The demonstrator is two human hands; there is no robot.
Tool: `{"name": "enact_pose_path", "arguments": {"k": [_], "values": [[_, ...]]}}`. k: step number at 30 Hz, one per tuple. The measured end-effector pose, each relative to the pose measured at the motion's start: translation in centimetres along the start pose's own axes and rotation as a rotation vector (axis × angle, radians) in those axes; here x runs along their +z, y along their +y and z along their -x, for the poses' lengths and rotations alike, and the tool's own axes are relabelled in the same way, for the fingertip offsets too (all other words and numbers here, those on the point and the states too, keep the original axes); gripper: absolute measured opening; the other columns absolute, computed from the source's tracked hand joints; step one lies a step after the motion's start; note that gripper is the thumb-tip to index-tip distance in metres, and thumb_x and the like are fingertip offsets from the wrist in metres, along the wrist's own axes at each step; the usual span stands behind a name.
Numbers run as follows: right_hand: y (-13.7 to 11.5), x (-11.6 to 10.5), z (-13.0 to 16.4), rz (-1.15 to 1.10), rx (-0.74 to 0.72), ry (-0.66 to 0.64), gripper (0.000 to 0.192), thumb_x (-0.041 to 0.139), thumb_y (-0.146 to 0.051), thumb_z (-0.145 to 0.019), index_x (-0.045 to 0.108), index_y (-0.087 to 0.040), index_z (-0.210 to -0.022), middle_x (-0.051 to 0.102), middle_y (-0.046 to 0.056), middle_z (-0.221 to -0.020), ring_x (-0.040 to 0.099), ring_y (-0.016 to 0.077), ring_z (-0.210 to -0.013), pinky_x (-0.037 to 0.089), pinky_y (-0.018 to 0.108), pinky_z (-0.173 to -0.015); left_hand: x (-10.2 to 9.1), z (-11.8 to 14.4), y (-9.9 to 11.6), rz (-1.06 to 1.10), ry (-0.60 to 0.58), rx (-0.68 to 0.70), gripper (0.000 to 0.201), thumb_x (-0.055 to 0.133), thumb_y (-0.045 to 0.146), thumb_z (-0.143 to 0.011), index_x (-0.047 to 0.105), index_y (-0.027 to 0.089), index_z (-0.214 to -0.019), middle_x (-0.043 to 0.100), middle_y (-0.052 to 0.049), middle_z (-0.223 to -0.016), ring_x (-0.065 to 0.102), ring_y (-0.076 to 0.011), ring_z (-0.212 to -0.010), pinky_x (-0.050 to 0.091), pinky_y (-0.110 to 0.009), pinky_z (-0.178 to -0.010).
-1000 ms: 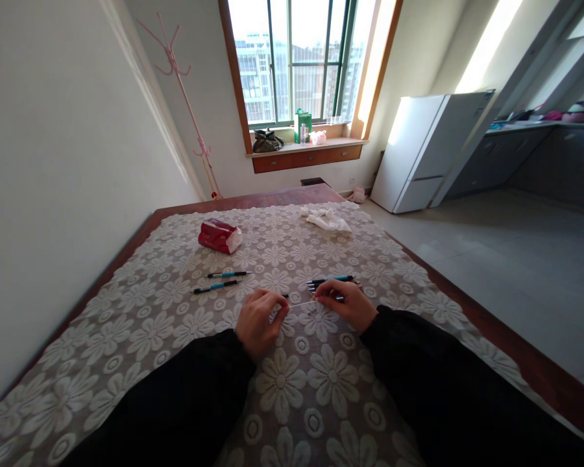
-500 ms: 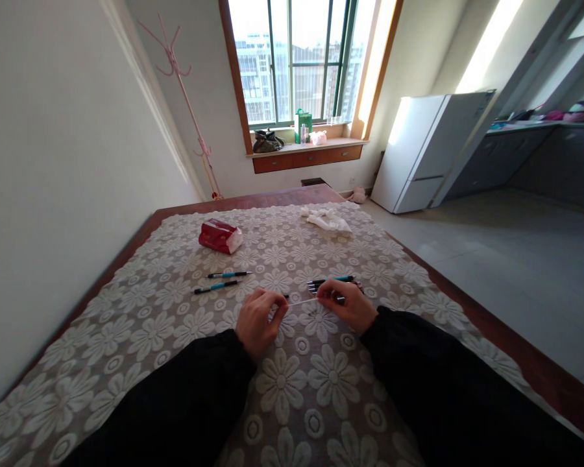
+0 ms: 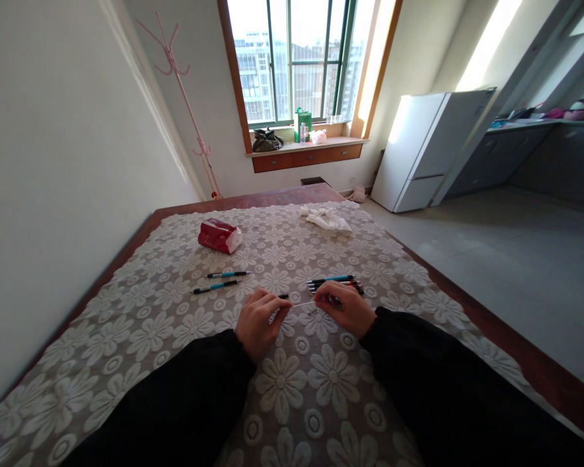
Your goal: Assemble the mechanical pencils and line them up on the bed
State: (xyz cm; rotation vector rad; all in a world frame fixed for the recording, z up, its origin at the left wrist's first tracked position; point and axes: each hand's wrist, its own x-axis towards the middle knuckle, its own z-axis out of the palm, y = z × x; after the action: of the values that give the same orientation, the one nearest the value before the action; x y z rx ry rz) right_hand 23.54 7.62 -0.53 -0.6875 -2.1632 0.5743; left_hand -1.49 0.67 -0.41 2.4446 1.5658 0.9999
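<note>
Head view: left hand (image 3: 259, 321) and right hand (image 3: 346, 307) each pinch an end of a thin white refill (image 3: 302, 303) above the lace-covered counter (image 3: 292, 389), just before a pen bunch (image 3: 335, 283). Red packet's (image 3: 219, 235) writing is unreadable.

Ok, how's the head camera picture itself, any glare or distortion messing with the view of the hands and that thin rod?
Head view: the window is blown out, with glare along the wall by the fridge; wide-angle lens bends the walls. Left hand and right hand are evenly lit and fairly sharp; the thin white rod between them is faint against the lace cloth.
</note>
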Motion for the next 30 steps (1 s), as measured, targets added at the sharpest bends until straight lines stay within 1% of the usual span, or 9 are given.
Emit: {"name": "enact_pose_path", "arguments": {"k": [4, 9, 20, 23, 25, 27, 30], "values": [[-0.1, 0.0, 0.0, -0.003, 0.002, -0.015, 0.012, 0.061, -0.028, -0.098, 0.066, -0.021, -0.09, 0.069, 0.003, -0.081, 0.063, 0.0141, -0.073, 0.051, 0.026, -0.069, 0.0, -0.1, 0.0, 0.02, 0.001, -0.008, 0.013, 0.063, 0.024, -0.1, 0.076, 0.025, -0.1, 0.076, -0.003, -0.093, 0.062, -0.0245, -0.096, 0.047, -0.041, -0.086], [0.2, 0.0, 0.2, -0.015, 0.058, -0.046, 0.017, 0.06, -0.034, -0.1, 0.069, -0.021, -0.094, 0.072, 0.004, -0.084, 0.063, 0.0134, -0.07, 0.051, 0.025, -0.065, 0.1, 0.0, -0.1, 0.046, 0.008, -0.014, 0.013, 0.063, 0.022, -0.1, 0.075, 0.025, -0.1, 0.076, -0.003, -0.093, 0.062, -0.0243, -0.096, 0.047, -0.041, -0.086], [0.1, -0.3, 0.1, -0.033, 0.063, -0.074, 0.013, 0.062, -0.029, -0.097, 0.071, -0.022, -0.103, 0.075, 0.004, -0.092, 0.068, 0.0148, -0.078, 0.054, 0.027, -0.073, 0.1, -0.1, -0.2, 0.073, 0.005, -0.03, 0.013, 0.062, 0.023, -0.1, 0.075, 0.025, -0.1, 0.076, -0.002, -0.093, 0.062, -0.0245, -0.095, 0.047, -0.041, -0.087], [0.4, -0.8, 0.0, 0.031, 0.041, -0.094, 0.018, 0.067, -0.028, -0.093, 0.069, -0.022, -0.11, 0.074, 0.004, -0.095, 0.066, 0.0149, -0.078, 0.054, 0.028, -0.076, 0.1, -0.1, -0.2, 0.074, 0.009, -0.033, 0.013, 0.062, 0.023, -0.1, 0.075, 0.024, -0.099, 0.076, -0.003, -0.094, 0.062, -0.0242, -0.095, 0.047, -0.041, -0.086], [0.7, -1.5, -0.1, 0.112, -0.007, -0.11, 0.022, 0.068, -0.025, -0.091, 0.067, -0.021, -0.113, 0.074, 0.005, -0.097, 0.066, 0.0166, -0.083, 0.053, 0.03, -0.079, 0.1, -0.1, -0.2, 0.076, 0.014, -0.034, 0.012, 0.062, 0.023, -0.1, 0.075, 0.024, -0.1, 0.076, -0.003, -0.094, 0.062, -0.0242, -0.095, 0.047, -0.041, -0.086], [1.2, -2.3, -0.2, 0.211, -0.075, -0.125, 0.021, 0.063, -0.018, -0.09, 0.066, -0.021, -0.11, 0.073, 0.006, -0.098, 0.065, 0.0185, -0.088, 0.052, 0.031, -0.081, 0.1, -0.1, -0.2, 0.078, 0.015, -0.035, 0.012, 0.062, 0.022, -0.1, 0.075, 0.024, -0.1, 0.076, -0.003, -0.094, 0.062, -0.0242, -0.096, 0.047, -0.041, -0.087], [2.0, -3.5, -0.3, 0.383, -0.148, -0.158, 0.019, 0.057, -0.012, -0.088, 0.066, -0.021, -0.102, 0.072, 0.006, -0.095, 0.061, 0.0201, -0.088, 0.049, 0.033, -0.082, 0.2, -0.1, -0.2, 0.076, 0.016, -0.034, 0.012, 0.063, 0.021, -0.099, 0.075, 0.025, -0.1, 0.076, -0.002, -0.093, 0.062, -0.0242, -0.096, 0.047, -0.04, -0.086]]}}
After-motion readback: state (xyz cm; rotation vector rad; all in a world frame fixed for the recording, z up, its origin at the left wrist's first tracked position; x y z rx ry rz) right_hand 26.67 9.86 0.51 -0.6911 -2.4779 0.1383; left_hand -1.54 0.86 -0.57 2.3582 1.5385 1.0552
